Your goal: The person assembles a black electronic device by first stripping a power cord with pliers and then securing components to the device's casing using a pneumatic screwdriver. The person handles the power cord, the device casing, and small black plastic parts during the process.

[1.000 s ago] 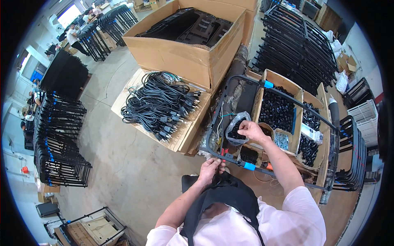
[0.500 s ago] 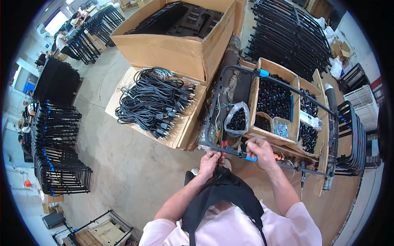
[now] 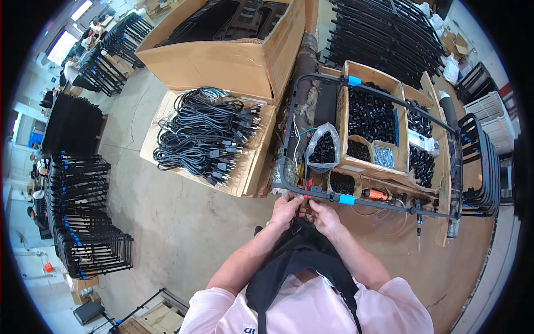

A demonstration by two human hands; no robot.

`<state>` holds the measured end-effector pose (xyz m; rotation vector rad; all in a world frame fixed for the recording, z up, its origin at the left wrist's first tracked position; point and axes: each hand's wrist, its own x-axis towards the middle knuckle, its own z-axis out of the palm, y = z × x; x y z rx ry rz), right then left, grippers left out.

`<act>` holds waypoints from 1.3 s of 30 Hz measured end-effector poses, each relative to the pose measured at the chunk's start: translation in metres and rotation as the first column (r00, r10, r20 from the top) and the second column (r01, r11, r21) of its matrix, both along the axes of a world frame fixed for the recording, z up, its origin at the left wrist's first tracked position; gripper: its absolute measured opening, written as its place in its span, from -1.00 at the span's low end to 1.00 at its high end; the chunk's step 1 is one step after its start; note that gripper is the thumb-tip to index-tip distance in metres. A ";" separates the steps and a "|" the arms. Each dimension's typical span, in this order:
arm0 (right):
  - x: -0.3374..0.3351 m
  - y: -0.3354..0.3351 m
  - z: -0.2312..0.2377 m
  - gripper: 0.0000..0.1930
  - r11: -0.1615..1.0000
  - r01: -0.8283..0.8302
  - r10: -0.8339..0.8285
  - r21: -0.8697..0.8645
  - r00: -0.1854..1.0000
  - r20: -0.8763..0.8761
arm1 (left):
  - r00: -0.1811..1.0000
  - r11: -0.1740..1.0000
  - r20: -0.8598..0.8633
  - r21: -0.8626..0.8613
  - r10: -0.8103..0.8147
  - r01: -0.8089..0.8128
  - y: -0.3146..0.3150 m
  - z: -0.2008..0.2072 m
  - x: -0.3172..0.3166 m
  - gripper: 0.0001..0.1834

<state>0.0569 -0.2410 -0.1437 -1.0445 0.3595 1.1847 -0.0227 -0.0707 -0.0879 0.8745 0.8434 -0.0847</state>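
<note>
Your left hand (image 3: 286,210) and right hand (image 3: 324,216) meet at the near left corner of the black tubular frame (image 3: 328,196), above your dark apron (image 3: 300,273). The fingers of each are curled and drawn narrow; whether they grip a small part cannot be told, as your knuckles cover the spot. The red fitting (image 3: 307,186) sits just beyond your fingertips. For good control, steady with the left hand and make fine adjustments with the right thumb and forefinger; apply pressure evenly, so that the frame does not shift on its support. Mind the blue sleeve (image 3: 346,199), just right of your right hand. Beyond the near tube lie an orange-bodied tool (image 3: 375,194), a clear bag (image 3: 322,166) of black parts and a wooden bin (image 3: 372,170). Farther left, black cords (image 3: 206,136) lie before a large cardboard box (image 3: 211,64).
</note>
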 end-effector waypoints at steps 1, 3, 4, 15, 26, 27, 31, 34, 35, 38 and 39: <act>0.002 0.011 0.002 -0.77 0.999 -0.007 0.008 0.034 1.000 -0.026 | 1.000 1.000 0.000 0.002 -0.008 0.008 0.002 0.002 0.001 -0.80; 0.002 0.023 0.007 -0.78 0.998 0.014 -0.009 0.069 0.998 -0.068 | 1.000 1.000 -0.016 0.011 -0.022 0.022 0.004 -0.004 0.001 -0.77; 0.001 0.025 0.008 -0.80 0.997 0.037 -0.032 0.067 0.996 -0.082 | 0.999 1.000 -0.022 0.013 -0.024 0.025 0.005 -0.007 0.001 -0.75; 0.000 0.032 0.024 -0.82 0.995 0.046 -0.033 0.093 0.989 -0.142 | 0.999 0.999 -0.006 0.003 -0.051 0.051 0.008 -0.025 -0.002 -0.75; 0.018 0.023 0.105 -0.56 0.705 -0.446 0.709 -0.551 0.443 0.549 | 0.975 0.950 -0.047 0.220 -0.217 0.222 0.000 0.005 -0.012 -0.61; 0.022 0.031 0.136 -0.54 0.538 -0.419 0.841 -0.731 0.203 0.502 | 0.975 0.931 -0.051 0.290 -0.216 0.221 -0.003 0.006 -0.018 -0.62; 0.032 0.048 0.160 -0.67 0.690 -0.219 0.573 -0.689 -0.416 0.706 | 0.977 0.813 -0.071 0.544 -0.202 0.208 -0.012 0.004 -0.032 -0.64; 0.047 0.069 0.147 -0.67 0.612 -0.349 0.407 -0.710 -0.631 0.660 | 0.985 0.774 -0.036 0.613 -0.172 0.157 -0.015 -0.007 -0.035 -0.66; 0.049 0.076 0.146 -0.66 0.526 -0.378 0.393 -0.762 -0.686 0.612 | 0.989 0.764 0.032 0.639 -0.142 0.089 -0.017 -0.015 -0.037 -0.66; 0.043 0.094 0.147 -0.72 0.297 -0.228 0.351 -0.927 -0.877 0.328 | 0.982 0.713 0.163 0.700 -0.095 -0.047 -0.018 -0.022 -0.043 -0.65; 0.042 0.099 0.149 -0.75 0.236 -0.170 0.336 -0.957 -0.909 0.245 | 0.982 0.693 0.159 0.720 -0.102 -0.044 -0.018 -0.022 -0.046 -0.65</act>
